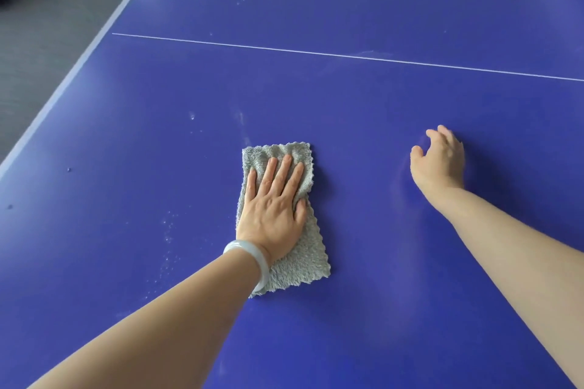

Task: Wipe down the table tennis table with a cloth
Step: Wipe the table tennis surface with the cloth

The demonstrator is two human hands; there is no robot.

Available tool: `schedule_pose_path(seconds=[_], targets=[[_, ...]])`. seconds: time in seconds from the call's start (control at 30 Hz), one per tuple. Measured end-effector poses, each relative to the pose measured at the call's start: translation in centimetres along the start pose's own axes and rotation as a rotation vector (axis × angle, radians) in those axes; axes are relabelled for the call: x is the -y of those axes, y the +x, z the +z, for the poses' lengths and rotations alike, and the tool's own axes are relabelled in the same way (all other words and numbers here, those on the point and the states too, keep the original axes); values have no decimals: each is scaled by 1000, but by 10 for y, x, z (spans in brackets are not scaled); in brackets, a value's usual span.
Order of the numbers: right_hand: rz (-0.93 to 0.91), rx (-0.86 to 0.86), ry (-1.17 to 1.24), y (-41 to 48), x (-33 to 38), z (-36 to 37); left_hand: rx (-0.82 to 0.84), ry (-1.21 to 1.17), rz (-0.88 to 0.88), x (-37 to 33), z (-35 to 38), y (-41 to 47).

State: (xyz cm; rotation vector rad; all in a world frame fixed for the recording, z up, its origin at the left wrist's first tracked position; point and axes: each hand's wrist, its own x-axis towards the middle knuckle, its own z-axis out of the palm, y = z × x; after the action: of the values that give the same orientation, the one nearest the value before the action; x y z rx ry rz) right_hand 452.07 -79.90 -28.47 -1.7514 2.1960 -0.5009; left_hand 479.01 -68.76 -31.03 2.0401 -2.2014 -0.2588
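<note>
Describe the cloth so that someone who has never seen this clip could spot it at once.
A blue table tennis table fills the view, crossed by a thin white line. Nearer than that line, a fluffy grey cloth with wavy edges lies flat under the left hand. It is the only fabric there; the right hand beside it holds nothing.

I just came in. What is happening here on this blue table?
A person is wiping a blue table tennis table with a grey cloth. The left hand lies flat on the cloth, fingers straight, pressing it on the surface. The right hand holds nothing and rests on the bare table. Pale specks show left of the cloth, so the wiping is not finished.
</note>
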Motion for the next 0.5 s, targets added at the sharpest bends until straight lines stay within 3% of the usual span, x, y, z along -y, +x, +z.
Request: schedule_pose_path(seconds=[0.07,0.13,0.2,0.27,0.33,0.37,0.4,0.5], targets=[[-131,6,186,-51,28,2,-8,-25,10,-1,-1,-2],[-174,148,490,-107,68,14,-25,-90,4,-1,-3,-4],[-101,314,739,-148,106,30,-16,-223,-20,0,-9,-4],[4,361,811,-170,131,45,31,-509,-40,5,-19,-2],[-8,320,723,-180,143,57,120,-964,-99,21,-37,-5],[-77,310,587,-183,145,64,118,-1070,-123,33,-45,-11],[-184,311,362,-185,148,71,82,-1047,-132,47,-52,-20],[-402,247,-196,-187,154,89,-138,-615,-100,101,-62,-51]])
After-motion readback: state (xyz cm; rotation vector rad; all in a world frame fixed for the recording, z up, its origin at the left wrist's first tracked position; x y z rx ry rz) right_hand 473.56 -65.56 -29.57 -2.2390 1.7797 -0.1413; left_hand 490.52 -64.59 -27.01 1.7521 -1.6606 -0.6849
